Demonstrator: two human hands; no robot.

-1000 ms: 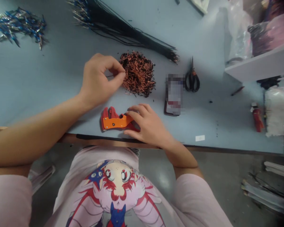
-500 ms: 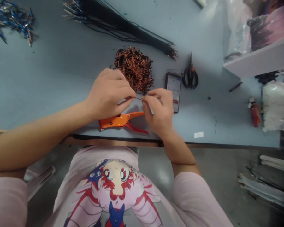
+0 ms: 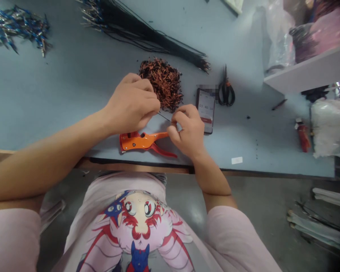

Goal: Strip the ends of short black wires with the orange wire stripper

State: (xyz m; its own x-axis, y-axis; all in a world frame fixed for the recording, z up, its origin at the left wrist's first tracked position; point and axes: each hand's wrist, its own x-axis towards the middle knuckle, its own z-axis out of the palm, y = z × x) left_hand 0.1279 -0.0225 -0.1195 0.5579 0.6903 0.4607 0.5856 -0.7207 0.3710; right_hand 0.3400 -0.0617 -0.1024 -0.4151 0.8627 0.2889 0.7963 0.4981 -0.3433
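A thin dark wire (image 3: 164, 117) stretches between my two hands, just in front of a heap of short copper wire ends (image 3: 166, 83). My left hand (image 3: 136, 102) is closed, thumb and fingers pinching one end. Closed in a pinch as well, my right hand (image 3: 188, 126) has the wire's other end at its fingertips. Below my hands lies an orange wire stripper (image 3: 140, 142) with red parts, its handle tip partly behind my right hand. Both wire ends are hidden by my fingers.
Behind the heap lies a long bundle of black wires (image 3: 153, 36). A pile of blue-and-metal terminals (image 3: 19, 28) is at far left. Right of my hands are a phone (image 3: 206, 109) showing a timer, black scissors (image 3: 226, 90) and red-handled pliers (image 3: 303, 136). A shelf (image 3: 308, 68) holds bags.
My hands have moved slightly apart, and more of the wire shows between them. The left hand's fingers are curled in more. The whole view has shifted a little.
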